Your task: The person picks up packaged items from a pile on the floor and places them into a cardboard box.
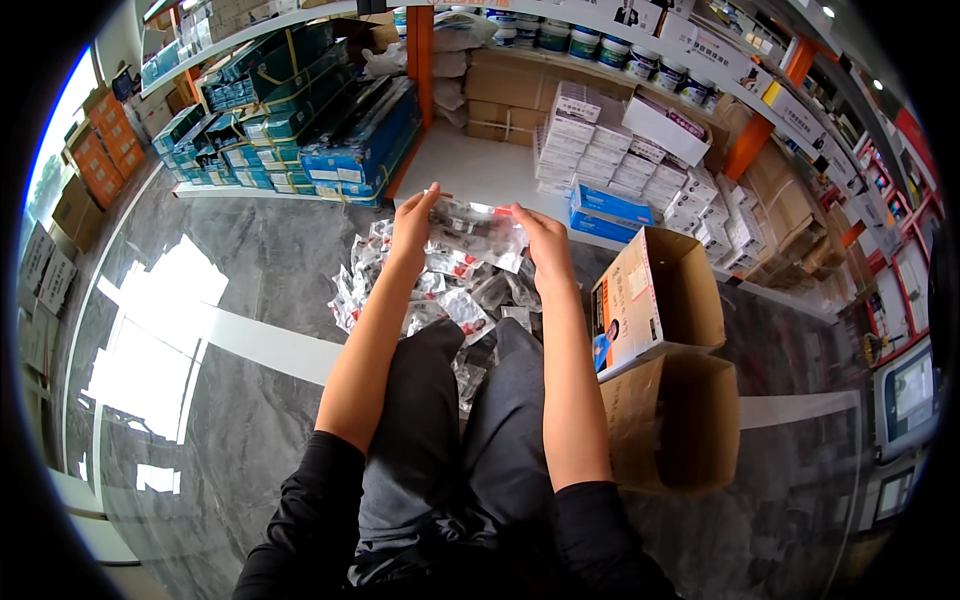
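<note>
Between my two hands a clear plastic packet is stretched out, with small dark parts inside that I cannot make out. My left hand pinches its left end, thumb uppermost. At the other end, my right hand grips the packet near a red mark on its edge. Below them, a heap of similar small plastic packets covers the floor in front of my knees and partly between them. Many of those packets show red and white printing and dark contents. My forearms and legs hide part of the heap.
Two open cardboard boxes, a printed one and a plain one, stand to my right. Ahead, a low shelf bears stacked white cartons, a blue box and long teal boxes. An orange post rises there.
</note>
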`<state>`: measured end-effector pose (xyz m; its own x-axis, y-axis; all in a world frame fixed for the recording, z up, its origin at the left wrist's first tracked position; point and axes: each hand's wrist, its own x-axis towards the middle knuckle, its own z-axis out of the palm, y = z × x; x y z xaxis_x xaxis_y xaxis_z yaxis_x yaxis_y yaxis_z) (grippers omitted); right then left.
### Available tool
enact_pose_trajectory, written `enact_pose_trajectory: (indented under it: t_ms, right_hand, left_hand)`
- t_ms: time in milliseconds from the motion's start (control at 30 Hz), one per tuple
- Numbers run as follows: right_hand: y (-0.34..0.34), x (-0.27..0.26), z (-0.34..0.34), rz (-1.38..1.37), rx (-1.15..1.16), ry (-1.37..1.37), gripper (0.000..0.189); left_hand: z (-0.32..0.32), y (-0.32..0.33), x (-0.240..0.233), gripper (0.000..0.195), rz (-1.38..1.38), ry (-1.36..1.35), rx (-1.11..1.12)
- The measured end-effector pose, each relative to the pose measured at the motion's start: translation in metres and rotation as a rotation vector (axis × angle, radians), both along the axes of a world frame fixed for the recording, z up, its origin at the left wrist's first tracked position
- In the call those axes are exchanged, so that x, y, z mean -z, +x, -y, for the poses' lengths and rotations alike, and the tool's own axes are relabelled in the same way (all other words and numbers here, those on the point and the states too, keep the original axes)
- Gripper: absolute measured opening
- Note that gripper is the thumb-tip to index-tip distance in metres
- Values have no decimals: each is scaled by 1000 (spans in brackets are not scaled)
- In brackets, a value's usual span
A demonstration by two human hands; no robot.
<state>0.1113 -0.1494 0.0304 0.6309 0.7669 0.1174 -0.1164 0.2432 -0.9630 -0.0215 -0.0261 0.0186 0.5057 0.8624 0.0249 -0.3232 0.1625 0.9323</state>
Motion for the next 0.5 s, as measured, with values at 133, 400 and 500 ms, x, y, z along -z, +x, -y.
enact_pose_trajectory:
  t_ms: [133,400,500]
  right_hand:
    - [-6,-9,6,-13,7,16,22]
    - [1,0,3,8,-44,62,22]
    - [2,2,2,-44,-45,25,23]
  left_hand:
    - [-1,1,2,30,-29,19,3]
    - [-1,0,0,31,-34,4,12]
    - [-7,-3,4,33,-91,56,25]
